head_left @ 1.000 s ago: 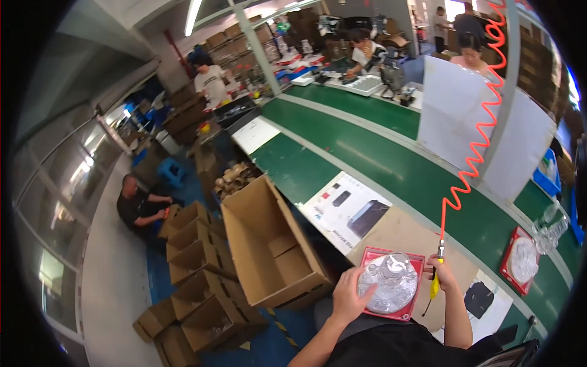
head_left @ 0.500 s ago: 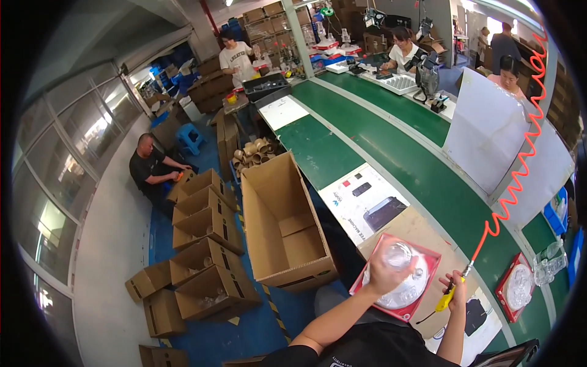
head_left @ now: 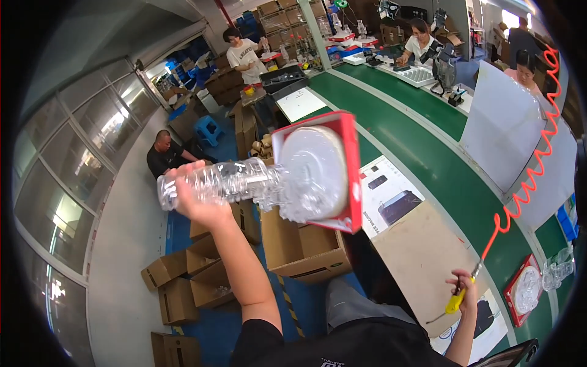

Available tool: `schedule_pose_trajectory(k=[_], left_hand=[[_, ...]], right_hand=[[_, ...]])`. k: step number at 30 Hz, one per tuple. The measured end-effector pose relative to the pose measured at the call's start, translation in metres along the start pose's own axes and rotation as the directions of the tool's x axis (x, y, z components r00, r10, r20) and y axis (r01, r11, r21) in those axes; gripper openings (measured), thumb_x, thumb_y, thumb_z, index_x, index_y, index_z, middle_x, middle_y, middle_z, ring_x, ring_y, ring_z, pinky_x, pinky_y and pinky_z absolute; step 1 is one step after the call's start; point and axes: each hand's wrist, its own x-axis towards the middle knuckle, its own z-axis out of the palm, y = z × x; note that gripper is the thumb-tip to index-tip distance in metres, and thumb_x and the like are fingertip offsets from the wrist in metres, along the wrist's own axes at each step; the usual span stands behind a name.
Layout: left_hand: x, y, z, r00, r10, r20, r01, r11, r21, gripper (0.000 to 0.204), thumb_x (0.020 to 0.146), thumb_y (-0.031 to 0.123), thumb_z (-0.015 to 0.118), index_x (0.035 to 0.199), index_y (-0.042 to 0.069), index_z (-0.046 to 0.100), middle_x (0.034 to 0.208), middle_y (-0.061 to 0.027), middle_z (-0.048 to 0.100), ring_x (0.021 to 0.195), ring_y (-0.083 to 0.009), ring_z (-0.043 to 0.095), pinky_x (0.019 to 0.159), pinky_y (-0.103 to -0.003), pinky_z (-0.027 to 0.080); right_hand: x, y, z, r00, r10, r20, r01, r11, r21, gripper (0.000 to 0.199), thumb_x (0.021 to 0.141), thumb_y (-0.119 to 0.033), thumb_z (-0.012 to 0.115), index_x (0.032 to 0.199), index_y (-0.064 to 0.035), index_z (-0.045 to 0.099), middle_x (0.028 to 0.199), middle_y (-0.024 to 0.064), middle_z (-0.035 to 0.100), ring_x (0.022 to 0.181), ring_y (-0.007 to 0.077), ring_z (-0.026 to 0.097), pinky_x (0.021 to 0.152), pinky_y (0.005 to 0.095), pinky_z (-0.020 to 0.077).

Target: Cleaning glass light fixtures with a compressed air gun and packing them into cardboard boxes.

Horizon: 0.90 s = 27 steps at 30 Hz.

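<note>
Half a second ago the piece lay flat on the near edge of the bench; now the left hand [head_left: 199, 202] has raised it into the air, well over to the left. Its fingers wrap the clear, ribbed, bottle-shaped plastic part [head_left: 226, 183], which points left, while the round white disc [head_left: 327, 159] and square red-edged tray [head_left: 353, 171] hang at its right end, tipped on edge. The piece appears above the large open brown cardboard box [head_left: 312, 268]; how high, I cannot tell. For the work, this seems to mean the piece is out of the tool's reach, its whole weight on one hand. The right hand [head_left: 468, 290] remains low on the right, closed around the slim yellow hand tool [head_left: 454, 303], its thin tip pointing near and left, over the plain tan board [head_left: 422, 260].

Counted: one piece in hand, and a second red-edged tray [head_left: 509, 289] with a similar clear part [head_left: 557, 270] at far right on the green bench; one tool, on one coiled red hose [head_left: 524, 199]; one large box; at least five smaller brown cartons [head_left: 177, 304] on the floor at left, some partly hidden; two upright white panels [head_left: 501, 125]; one blue plastic stool [head_left: 208, 129]; at least five other people.
</note>
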Motion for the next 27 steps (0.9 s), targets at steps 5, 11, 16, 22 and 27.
schedule_pose_trajectory(k=[5, 11, 16, 22, 27], left_hand=[[0.017, -0.063, -0.049, 0.994, -0.058, -0.096, 0.071, 0.987, 0.143, 0.026, 0.085, 0.008, 0.064, 0.106, -0.002, 0.051, 0.091, -0.0117, 0.062, 0.081, -0.0222, 0.063, 0.074, -0.035, 0.053], [-0.003, -0.108, -0.083, 0.986, -0.080, -0.147, 0.132, 0.914, 0.383, 0.027, 0.083, 0.007, 0.068, 0.104, -0.003, 0.055, 0.092, -0.0097, 0.065, 0.079, -0.0170, 0.063, 0.074, -0.029, 0.052], [-0.013, -0.120, -0.129, 0.982, -0.114, -0.150, 0.172, 0.872, 0.459, 0.029, 0.084, 0.005, 0.066, 0.110, -0.005, 0.055, 0.094, -0.0103, 0.065, 0.081, -0.0168, 0.063, 0.075, -0.030, 0.051], [-0.022, -0.143, -0.133, 0.973, -0.148, -0.179, 0.219, 0.841, 0.495, 0.017, 0.086, 0.010, 0.066, 0.096, 0.000, 0.057, 0.088, -0.0060, 0.063, 0.078, -0.0145, 0.062, 0.072, -0.029, 0.050], [-0.017, -0.188, -0.150, 0.984, -0.143, -0.104, 0.177, 0.797, 0.577, 0.025, 0.085, 0.009, 0.068, 0.102, -0.003, 0.054, 0.091, -0.0076, 0.063, 0.079, -0.0143, 0.061, 0.073, -0.027, 0.050]], right_hand=[[0.032, -0.017, 0.155, 0.885, -0.014, 0.466, 0.116, 0.975, -0.189, 0.052, 0.079, -0.006, 0.057, 0.130, -0.0110, 0.050, 0.141, 0.0075, 0.041, 0.108, 0.0170, 0.055, 0.078, 0.0303, 0.0482], [0.084, 0.040, 0.299, 0.639, -0.109, 0.761, 0.497, 0.814, -0.301, 0.061, 0.082, -0.018, 0.067, 0.138, -0.0129, 0.044, 0.144, 0.0122, 0.033, 0.109, 0.0245, 0.054, 0.096, 0.0378, 0.0437], [0.084, 0.052, 0.326, 0.601, -0.149, 0.786, 0.698, 0.578, -0.424, 0.050, 0.085, -0.031, 0.065, 0.129, -0.0113, 0.050, 0.125, 0.0129, 0.051, 0.113, 0.0316, 0.052, 0.098, 0.0373, 0.0410], [0.074, 0.045, 0.321, 0.674, -0.158, 0.722, 0.621, 0.650, -0.437, 0.037, 0.085, -0.033, 0.064, 0.114, -0.0103, 0.062, 0.118, 0.0149, 0.055, 0.108, 0.0366, 0.055, 0.095, 0.0405, 0.0428], [0.071, 0.062, 0.309, 0.584, -0.286, 0.760, 0.784, 0.444, -0.435, 0.032, 0.082, -0.021, 0.069, 0.110, -0.0087, 0.060, 0.126, 0.0153, 0.055, 0.110, 0.0322, 0.057, 0.094, 0.0375, 0.0446]])
